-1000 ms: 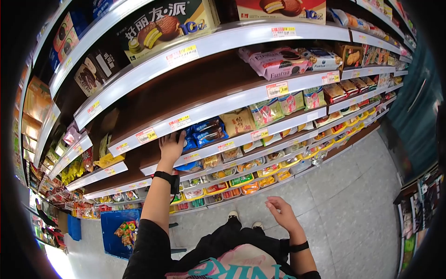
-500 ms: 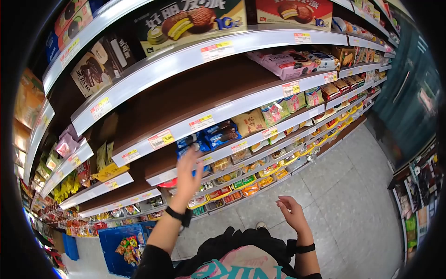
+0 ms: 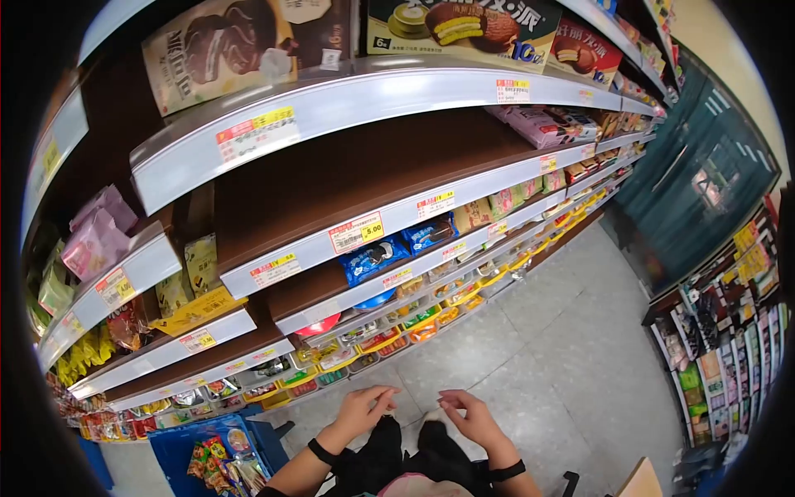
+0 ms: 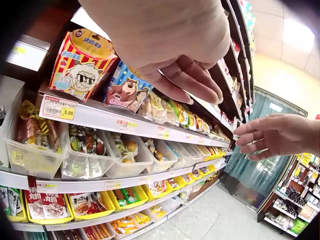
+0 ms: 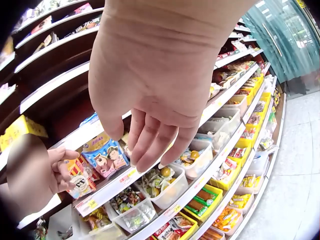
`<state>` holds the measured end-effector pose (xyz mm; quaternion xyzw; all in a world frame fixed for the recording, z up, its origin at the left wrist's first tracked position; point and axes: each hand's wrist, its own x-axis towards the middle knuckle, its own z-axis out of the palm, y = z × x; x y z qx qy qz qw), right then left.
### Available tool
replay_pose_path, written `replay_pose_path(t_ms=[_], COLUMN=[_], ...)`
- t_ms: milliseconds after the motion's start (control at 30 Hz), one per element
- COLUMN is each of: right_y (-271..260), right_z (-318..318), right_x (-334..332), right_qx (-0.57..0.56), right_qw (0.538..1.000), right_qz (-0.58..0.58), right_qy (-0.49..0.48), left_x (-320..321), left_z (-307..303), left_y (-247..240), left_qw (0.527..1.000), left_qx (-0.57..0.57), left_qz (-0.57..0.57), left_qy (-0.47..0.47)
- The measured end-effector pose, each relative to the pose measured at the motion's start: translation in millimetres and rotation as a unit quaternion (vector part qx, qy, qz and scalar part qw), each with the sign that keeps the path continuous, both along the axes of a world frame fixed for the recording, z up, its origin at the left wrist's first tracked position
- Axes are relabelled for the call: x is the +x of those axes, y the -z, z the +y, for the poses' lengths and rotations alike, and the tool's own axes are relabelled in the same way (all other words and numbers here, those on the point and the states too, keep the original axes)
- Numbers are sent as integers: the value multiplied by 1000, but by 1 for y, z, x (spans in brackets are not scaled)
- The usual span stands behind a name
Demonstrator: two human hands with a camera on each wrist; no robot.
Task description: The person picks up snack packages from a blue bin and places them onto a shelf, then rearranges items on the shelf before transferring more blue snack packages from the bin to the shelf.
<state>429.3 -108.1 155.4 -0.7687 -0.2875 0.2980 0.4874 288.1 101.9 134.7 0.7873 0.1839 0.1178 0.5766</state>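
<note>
Shelving (image 3: pixel 348 157) fills the left and centre of the head view, tier on tier, with white price rails along each front edge. Grey tile floor (image 3: pixel 563 348) below it. Teal door (image 3: pixel 696 182) at the far end of the aisle, second rack (image 3: pixel 729 331) on the right.

Blue basket (image 3: pixel 178 443) on the floor at the person's left, close to the shelf base, with packets inside.

Chocolate-pie boxes (image 3: pixel 460 25) on the top tier. Blue cookie packs (image 3: pixel 373 258) mid-height, under an overhanging shelf. Lower down are clear bins (image 4: pixel 82 167) of snacks, then yellow trays (image 4: pixel 47 219).

Nearest stock is the bear pack (image 4: pixel 125 92), upright on the shelf just above the clear bins. Striped pack (image 4: pixel 80 65) is just beside it. A price rail runs across the front of that shelf, 5.00 tag (image 4: pixel 57 107) under the striped pack.

Left hand (image 3: pixel 364 407): empty, fingers loosely bent, low in front of the torso, well apart from the shelf.

Right hand (image 3: pixel 472 418): empty, fingers relaxed and slightly spread, same height. It faces the left hand across a gap, not touching.

Blocking: each wrist view has its own hand across the top of the picture. In the left wrist view the fingertips overlap the row right of the bear pack, and that is line of sight only, no contact.
</note>
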Motion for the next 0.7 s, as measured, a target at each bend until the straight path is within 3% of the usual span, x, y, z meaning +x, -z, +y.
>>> replay_pose_path(t_ms=[367,467,700], right_y=[-9,-4,45], right_z=[-50,-90,-176], right_x=[-76,-107,-184], right_qx=[6,24,49], right_qw=[992,995,999], right_qz=[-119,-96,1], right_qy=[-36,-28,22], left_x=[-104,-131,-199], left_z=[-34,-63,-116], left_y=[5,13,3], left_qw=[998,997,992], left_qx=[49,14,113], left_qz=[-1,22,52], left_qy=[-47,-75,13])
